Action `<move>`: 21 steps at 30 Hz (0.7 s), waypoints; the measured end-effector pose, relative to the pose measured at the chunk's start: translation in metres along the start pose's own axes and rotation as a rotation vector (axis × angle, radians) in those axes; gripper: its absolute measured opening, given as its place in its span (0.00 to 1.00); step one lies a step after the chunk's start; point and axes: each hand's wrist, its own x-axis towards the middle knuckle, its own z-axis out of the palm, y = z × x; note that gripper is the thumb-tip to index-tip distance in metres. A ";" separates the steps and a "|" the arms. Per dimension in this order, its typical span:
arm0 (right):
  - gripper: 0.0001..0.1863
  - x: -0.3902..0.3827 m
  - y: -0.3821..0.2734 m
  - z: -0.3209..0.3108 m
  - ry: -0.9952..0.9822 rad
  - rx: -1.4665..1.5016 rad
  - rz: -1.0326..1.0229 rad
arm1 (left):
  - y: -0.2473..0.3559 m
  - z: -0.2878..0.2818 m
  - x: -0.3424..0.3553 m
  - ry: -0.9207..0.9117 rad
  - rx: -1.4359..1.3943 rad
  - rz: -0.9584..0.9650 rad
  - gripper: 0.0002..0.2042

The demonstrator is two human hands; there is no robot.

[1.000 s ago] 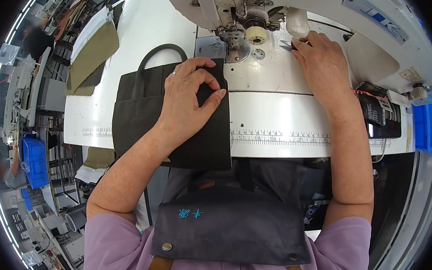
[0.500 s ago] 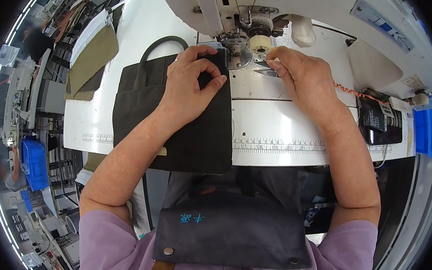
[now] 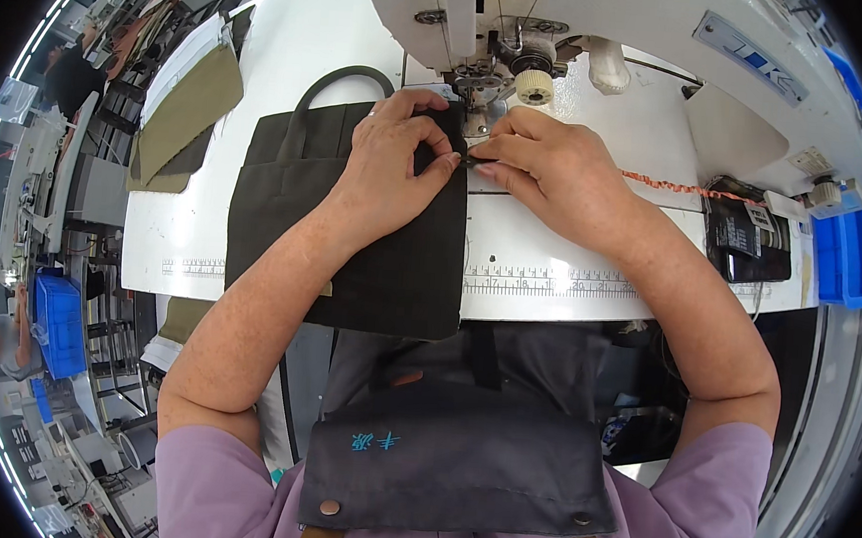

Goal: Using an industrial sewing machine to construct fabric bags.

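Note:
A dark olive-black fabric bag piece (image 3: 352, 254) with a looped handle (image 3: 315, 96) lies on the machine table, its right edge beside the needle area. My left hand (image 3: 389, 156) rests on its upper part, thumb and forefinger pinched together at that right edge. My right hand (image 3: 557, 178) is closed around small thread snips (image 3: 474, 160), mostly hidden by the fingers. The dark tips meet the fabric edge close to my left thumb. Just beyond both hands stands the sewing machine's presser foot (image 3: 475, 122).
The white sewing machine (image 3: 648, 24) arches over the far right. An orange coiled cord (image 3: 672, 186) runs right from my right hand toward a dark pouch (image 3: 748, 231). Olive fabric pieces (image 3: 193, 102) lie at the left. A ruler strip (image 3: 550, 280) follows the front edge.
My right hand has moved left and nearer with the snips, from beside the needle plate to the fabric edge. My left thumb and forefinger have closed together there.

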 end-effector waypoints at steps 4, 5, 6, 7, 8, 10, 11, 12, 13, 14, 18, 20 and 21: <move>0.07 0.003 0.005 0.005 0.030 -0.027 0.018 | 0.001 0.003 -0.001 0.017 -0.018 0.002 0.07; 0.07 0.000 0.005 0.007 0.036 -0.090 -0.002 | -0.001 0.006 -0.001 0.066 -0.009 0.037 0.06; 0.06 -0.001 0.004 0.008 0.043 -0.153 -0.023 | -0.002 0.008 -0.002 0.115 -0.001 0.072 0.06; 0.06 -0.001 0.003 0.008 0.043 -0.150 -0.024 | -0.003 0.008 -0.003 0.115 0.001 0.069 0.06; 0.06 -0.002 0.001 0.007 0.033 -0.194 -0.029 | -0.001 0.007 -0.002 0.106 -0.028 0.032 0.06; 0.05 -0.002 0.000 0.006 0.024 -0.239 -0.031 | -0.001 0.008 -0.002 0.095 -0.058 -0.004 0.06; 0.05 -0.002 -0.001 0.007 0.029 -0.240 -0.039 | -0.003 0.008 -0.003 0.095 -0.027 0.021 0.06; 0.05 -0.002 -0.001 0.007 0.034 -0.240 -0.047 | -0.004 0.008 -0.004 0.096 0.003 0.046 0.05; 0.05 -0.003 0.000 0.006 0.035 -0.240 -0.046 | -0.003 0.007 -0.004 0.096 0.004 0.047 0.05; 0.06 -0.003 0.000 0.006 0.031 -0.245 -0.048 | 0.000 0.006 -0.003 0.074 0.034 0.039 0.06; 0.07 -0.004 0.001 0.008 0.059 -0.228 -0.006 | -0.001 0.004 -0.001 0.025 0.044 0.027 0.07; 0.08 -0.006 0.004 0.004 0.068 -0.180 -0.006 | -0.001 0.004 -0.001 0.026 0.039 0.020 0.07; 0.08 -0.005 0.005 0.002 0.073 -0.134 -0.006 | -0.001 0.004 -0.001 0.029 0.032 0.012 0.07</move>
